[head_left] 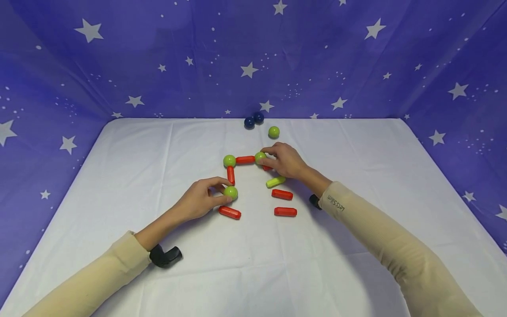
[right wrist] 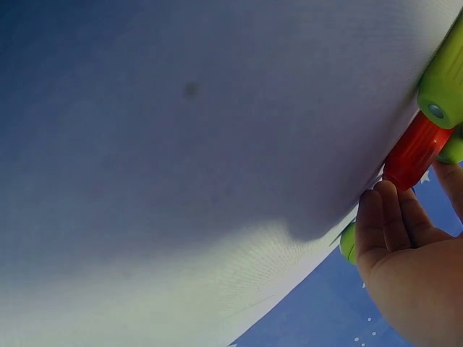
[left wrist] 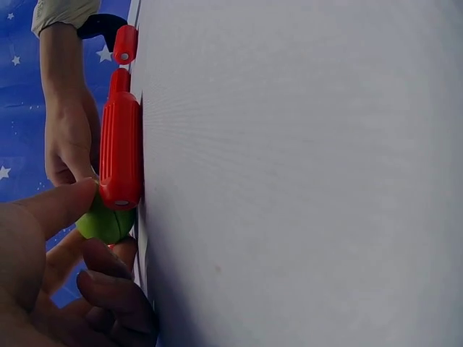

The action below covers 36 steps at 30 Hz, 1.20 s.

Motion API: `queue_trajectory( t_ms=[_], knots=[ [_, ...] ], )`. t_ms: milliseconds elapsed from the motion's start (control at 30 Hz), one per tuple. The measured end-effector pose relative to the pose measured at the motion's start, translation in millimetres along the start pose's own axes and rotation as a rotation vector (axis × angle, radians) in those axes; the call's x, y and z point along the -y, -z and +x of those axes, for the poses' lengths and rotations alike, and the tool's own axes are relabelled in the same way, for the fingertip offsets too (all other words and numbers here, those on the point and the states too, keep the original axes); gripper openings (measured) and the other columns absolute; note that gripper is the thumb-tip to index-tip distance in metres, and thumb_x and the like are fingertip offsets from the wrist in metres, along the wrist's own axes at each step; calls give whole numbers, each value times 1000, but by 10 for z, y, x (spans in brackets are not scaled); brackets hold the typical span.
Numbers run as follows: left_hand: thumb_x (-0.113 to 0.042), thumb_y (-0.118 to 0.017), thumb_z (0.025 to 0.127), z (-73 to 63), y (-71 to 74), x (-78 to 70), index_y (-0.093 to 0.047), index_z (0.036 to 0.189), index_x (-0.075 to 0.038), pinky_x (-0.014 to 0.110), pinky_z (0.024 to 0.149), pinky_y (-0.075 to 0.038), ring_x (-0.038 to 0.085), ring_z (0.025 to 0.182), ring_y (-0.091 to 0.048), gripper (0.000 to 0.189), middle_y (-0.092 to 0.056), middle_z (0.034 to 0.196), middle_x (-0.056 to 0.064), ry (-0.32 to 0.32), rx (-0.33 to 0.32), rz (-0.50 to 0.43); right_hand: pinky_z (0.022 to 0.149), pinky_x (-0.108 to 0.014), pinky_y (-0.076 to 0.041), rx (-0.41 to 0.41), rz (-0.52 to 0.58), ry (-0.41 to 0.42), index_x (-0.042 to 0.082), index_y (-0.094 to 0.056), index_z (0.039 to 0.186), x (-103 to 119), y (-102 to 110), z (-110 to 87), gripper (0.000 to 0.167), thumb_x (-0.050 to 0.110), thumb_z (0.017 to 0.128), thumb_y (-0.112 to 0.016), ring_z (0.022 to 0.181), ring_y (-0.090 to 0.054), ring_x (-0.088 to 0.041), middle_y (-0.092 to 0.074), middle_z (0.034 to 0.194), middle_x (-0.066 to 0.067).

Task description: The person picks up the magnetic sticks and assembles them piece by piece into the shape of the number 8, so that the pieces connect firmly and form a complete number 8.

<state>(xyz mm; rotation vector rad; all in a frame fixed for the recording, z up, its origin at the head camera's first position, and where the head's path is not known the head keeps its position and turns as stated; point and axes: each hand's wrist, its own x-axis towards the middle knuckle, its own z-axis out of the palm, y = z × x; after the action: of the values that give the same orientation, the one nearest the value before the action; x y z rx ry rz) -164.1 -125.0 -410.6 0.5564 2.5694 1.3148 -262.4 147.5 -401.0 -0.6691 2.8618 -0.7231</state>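
On the tabletop (head_left: 222,264), the left hand (head_left: 200,199) pinches the nearer green ball (head_left: 231,193) at a lengthwise red rod's (head_left: 231,175) near end, the right hand (head_left: 288,161) the farther green ball (head_left: 260,157), right of a crosswise red rod (head_left: 245,160).

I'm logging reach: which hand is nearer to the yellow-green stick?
Right. The right hand is just beyond the yellow-green stick; the left hand is farther off, to the stick's left.
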Motion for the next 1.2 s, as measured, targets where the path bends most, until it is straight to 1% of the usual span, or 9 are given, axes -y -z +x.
queue_trajectory(
  t_ms=[233,367,433,500,633,733,833,967,1200],
  knots=[
    [-21,-78,86,10,-11,3,-68,117,-13,30,57,-43,17,61,-50,34,-69,97,3,6,-9,6,81,-37,-45,-3,1,7,10,-67,128,-9,-2,-1,40,32,95,-67,92,-53,-24,-64,106,-10],
    [-27,-75,88,43,-5,4,-65,121,-13,33,60,-46,19,69,-54,37,-68,96,3,25,-34,16,80,-37,-45,-6,-1,15,9,-67,128,-8,-6,0,40,31,95,-68,91,-53,-24,-65,107,-10],
    [-30,-72,91,74,6,1,-64,124,-13,33,63,-46,19,76,-56,38,-68,96,3,28,-50,28,79,-36,-44,-8,1,20,8,-67,128,-10,-8,2,40,31,95,-68,91,-53,-24,-66,107,-10],
    [-31,-69,92,111,26,1,-63,127,-12,34,63,-46,20,78,-58,40,-68,97,4,21,-52,42,79,-37,-44,-9,4,25,8,-67,128,-9,-7,2,40,31,95,-68,91,-54,-24,-66,107,-10],
    [-35,-65,95,204,73,0,-61,133,-12,34,64,-47,18,73,-59,45,-68,100,6,13,-5,79,80,-38,-45,-8,5,26,8,-67,127,-11,-5,5,39,31,95,-68,92,-54,-25,-66,106,-10],
    [-40,-62,97,273,88,5,-63,132,-14,34,66,-47,17,71,-58,43,-67,101,5,9,51,117,81,-38,-45,-9,-2,29,9,-68,127,-20,-7,7,39,31,95,-68,92,-54,-25,-66,106,-10],
    [-41,-61,97,318,86,10,-65,128,-15,34,67,-47,17,73,-58,41,-67,100,4,2,84,133,83,-39,-45,-12,-3,40,8,-68,126,-27,-8,4,38,31,95,-68,93,-55,-25,-66,105,-10],
    [-38,-63,96,342,76,12,-66,124,-14,34,67,-48,17,71,-59,37,-66,96,4,3,100,107,85,-40,-45,-16,1,48,8,-68,126,-24,-6,0,39,31,95,-68,95,-56,-26,-67,105,-11],
    [-33,-65,94,342,75,0,-65,122,-12,34,66,-49,17,72,-58,35,-65,95,4,5,103,87,77,-38,-44,-15,-2,49,10,-69,124,-33,-7,-1,37,32,95,-68,86,-52,-25,-65,99,-9]
  ],
)
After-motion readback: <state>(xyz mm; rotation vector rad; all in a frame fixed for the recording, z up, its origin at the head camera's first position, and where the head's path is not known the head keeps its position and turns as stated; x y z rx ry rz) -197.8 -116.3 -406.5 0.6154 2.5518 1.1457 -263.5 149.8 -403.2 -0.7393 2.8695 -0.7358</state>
